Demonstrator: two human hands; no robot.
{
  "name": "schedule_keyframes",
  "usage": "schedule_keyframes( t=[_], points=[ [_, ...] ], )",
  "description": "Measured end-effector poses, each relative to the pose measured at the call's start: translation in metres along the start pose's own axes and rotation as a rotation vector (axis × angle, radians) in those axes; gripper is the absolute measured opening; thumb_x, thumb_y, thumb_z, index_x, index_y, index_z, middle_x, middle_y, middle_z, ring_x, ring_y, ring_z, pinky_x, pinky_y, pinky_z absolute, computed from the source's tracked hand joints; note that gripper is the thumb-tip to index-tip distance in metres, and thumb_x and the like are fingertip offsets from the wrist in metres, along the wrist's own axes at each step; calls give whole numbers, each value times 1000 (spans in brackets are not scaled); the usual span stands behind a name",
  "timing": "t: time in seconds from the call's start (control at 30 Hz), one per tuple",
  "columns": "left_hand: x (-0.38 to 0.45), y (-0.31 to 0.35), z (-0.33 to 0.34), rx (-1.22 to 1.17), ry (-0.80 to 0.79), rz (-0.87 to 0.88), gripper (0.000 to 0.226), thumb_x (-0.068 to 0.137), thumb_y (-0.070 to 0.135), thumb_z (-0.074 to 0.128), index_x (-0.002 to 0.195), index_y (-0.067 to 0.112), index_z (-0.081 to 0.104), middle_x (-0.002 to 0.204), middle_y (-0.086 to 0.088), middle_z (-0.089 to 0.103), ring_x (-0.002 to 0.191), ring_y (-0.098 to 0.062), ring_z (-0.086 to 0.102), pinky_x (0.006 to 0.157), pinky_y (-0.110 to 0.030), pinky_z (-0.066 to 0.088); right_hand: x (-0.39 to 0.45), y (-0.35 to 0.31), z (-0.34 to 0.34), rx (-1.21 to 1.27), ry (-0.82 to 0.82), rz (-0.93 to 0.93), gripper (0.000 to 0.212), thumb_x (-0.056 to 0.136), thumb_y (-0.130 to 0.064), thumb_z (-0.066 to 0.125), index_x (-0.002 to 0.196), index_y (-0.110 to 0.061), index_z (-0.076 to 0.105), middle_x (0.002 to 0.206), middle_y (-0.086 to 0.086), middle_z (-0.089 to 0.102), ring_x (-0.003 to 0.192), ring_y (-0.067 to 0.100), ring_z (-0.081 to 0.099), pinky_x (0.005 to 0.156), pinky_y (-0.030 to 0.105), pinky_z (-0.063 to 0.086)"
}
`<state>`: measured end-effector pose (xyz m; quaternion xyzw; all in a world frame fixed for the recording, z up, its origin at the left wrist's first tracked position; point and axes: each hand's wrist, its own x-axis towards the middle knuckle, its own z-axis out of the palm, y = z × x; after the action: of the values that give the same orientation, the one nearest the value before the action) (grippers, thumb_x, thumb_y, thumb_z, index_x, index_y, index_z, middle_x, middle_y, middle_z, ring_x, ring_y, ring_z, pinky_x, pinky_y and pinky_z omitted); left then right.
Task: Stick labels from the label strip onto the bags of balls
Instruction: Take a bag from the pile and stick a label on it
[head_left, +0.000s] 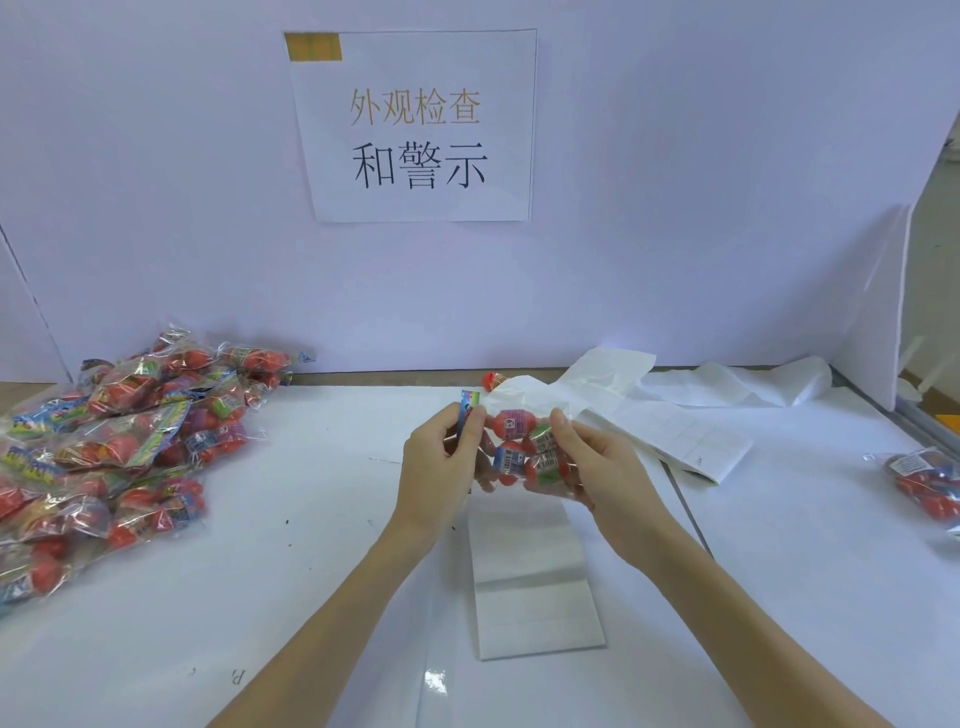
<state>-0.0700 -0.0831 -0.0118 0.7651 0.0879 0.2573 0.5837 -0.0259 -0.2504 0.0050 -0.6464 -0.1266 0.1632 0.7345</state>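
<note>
Holding one bag of balls (524, 452) above the middle of the table (291, 519).

My left hand (439, 462) pinches its printed header, my right hand (597, 467) grips its other side. The label strip (535, 587) lies under my hands; the unlabelled pile (114, 436) fills the table's left edge.

Your two forearms come into the head view bare from the bottom edge, with no sleeve or glove on them. Your left hand (439, 457) and right hand (597, 462) seem to carry no ring or watch, though the fingers are partly hidden.
</note>
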Motion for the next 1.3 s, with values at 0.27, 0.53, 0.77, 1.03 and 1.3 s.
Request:
schedule_keyframes(
  t=[0.27,0.53,0.77,1.03,1.3],
  points=[
    [-1,4,0,-77,-10,-54,26,110,24,47,102,6,63,78,0,71,52,-24,66,50,-38,60,1,-1,-5,89,-89,48,31,107,-40,56,109,-19,79,105,17,79,95,35,78,71,40,65],
    [4,2,-1,-120,-117,-110,21,105,37,56,118,26,69,108,2,72,99,-13,70,79,-23,59,6,5,-12,-167,-64,-59,27,89,-47,75,103,-24,76,82,4,74,64,14,58,58,24,48],
    [4,0,-1,-268,-138,-251,32,86,40,78,93,8,75,93,-5,77,89,-19,73,75,-27,59,6,8,-8,-463,-35,-206,51,102,-53,44,99,-16,79,75,7,73,65,27,63,56,26,51],
    [5,0,-1,-346,-9,-297,25,94,28,75,89,3,72,93,-10,76,83,-20,74,74,-28,60,4,7,-5,-260,-117,-34,36,108,-44,49,120,-21,73,100,5,80,90,20,78,81,30,62],
    [12,3,-10,-411,-127,-417,24,103,21,59,119,4,65,97,-10,68,72,-16,66,65,-33,56,7,7,-11,-195,-72,-53,15,101,-31,68,114,-25,73,90,2,79,75,14,69,69,24,58]
  ],
)
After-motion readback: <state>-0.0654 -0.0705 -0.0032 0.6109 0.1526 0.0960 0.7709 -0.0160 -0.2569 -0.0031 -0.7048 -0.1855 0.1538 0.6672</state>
